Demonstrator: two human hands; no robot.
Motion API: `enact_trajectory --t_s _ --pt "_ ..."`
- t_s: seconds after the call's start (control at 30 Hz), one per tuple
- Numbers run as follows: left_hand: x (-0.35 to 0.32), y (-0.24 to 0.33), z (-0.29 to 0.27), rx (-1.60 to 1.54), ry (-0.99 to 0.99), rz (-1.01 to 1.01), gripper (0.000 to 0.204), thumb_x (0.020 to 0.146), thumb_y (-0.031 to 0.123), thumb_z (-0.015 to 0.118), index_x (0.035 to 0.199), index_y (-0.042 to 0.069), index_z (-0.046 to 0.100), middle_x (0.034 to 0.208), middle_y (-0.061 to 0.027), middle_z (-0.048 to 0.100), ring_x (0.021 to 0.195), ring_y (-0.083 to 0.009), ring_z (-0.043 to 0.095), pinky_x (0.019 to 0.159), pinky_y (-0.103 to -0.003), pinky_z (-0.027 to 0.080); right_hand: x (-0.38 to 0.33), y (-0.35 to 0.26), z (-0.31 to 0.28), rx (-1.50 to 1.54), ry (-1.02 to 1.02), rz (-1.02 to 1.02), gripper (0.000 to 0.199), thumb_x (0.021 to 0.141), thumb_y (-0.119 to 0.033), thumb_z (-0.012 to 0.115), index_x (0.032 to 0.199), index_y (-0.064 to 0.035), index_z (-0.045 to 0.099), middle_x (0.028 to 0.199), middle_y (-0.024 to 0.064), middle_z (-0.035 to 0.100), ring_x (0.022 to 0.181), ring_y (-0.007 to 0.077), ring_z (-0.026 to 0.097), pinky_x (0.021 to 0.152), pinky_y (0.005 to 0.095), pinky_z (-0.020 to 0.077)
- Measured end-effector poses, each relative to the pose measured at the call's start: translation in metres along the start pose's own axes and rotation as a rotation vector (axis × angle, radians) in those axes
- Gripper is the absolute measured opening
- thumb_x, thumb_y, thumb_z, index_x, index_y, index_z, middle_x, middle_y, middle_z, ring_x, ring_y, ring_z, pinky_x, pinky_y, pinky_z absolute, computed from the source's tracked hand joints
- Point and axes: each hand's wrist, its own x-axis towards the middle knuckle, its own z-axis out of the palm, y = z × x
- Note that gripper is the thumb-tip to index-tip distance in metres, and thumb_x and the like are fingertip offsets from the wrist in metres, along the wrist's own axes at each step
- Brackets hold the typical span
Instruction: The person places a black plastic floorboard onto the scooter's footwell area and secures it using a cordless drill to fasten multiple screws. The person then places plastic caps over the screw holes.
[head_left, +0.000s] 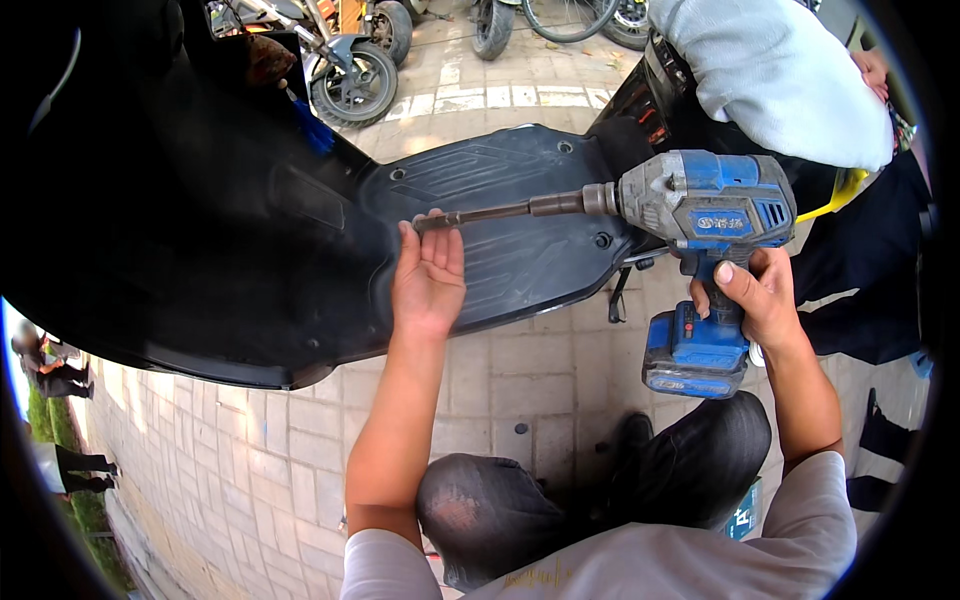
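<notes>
My right hand [768, 300] grips a blue and grey cordless impact wrench [720, 205] by its handle, with a finger by the trigger. A blue battery pack [697, 350] sits at the handle's base. From the wrench's nose a long, dark metal socket extension [530, 207] points left. My left hand [430, 285], palm up, holds the extension's far end with thumb and fingers. Both lie above the black footboard [480, 270] of a scooter. The footboard has round bolt holes, one [601, 240] just below the wrench's nose.
The scooter's black front panel [230, 250] stands at the left. A person in a light sleeve [790, 80] leans in at the upper right, near a yellow strip [845, 195]. Parked two-wheelers [355, 80] line the back. Paving [520, 390] lies below; people [50, 365] are far left.
</notes>
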Motion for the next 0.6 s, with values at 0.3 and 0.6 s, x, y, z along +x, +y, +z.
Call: enact_trajectory --t_s 0.3,0.6 --pt "0.004 0.018 -0.009 0.204 -0.086 -0.017 0.021 0.097 0.028 0.067 0.109 0.011 0.064 0.114 -0.0065 0.069 0.112 -0.0209 0.064 0.097 -0.038 0.054 0.010 0.009 0.003 0.079 0.007 0.130 0.048 0.090 -0.026 0.070 0.123 0.0061 0.057 0.104 0.0174 0.069 0.062 0.0159 0.061 0.058 0.0284 0.0511" --pt "0.099 -0.001 0.006 0.145 0.285 0.128 0.019 0.103 0.015 0.056 0.117 0.003 0.060 0.104 -0.0087 0.067 0.099 -0.0200 0.066 0.095 -0.037 0.056 0.077 0.007 0.055 -0.164 -0.049 0.081 0.030 0.095 -0.015 0.068 0.116 0.0020 0.055 0.085 0.0054 0.064 0.066 0.0109 0.061 0.059 0.0265 0.0520"
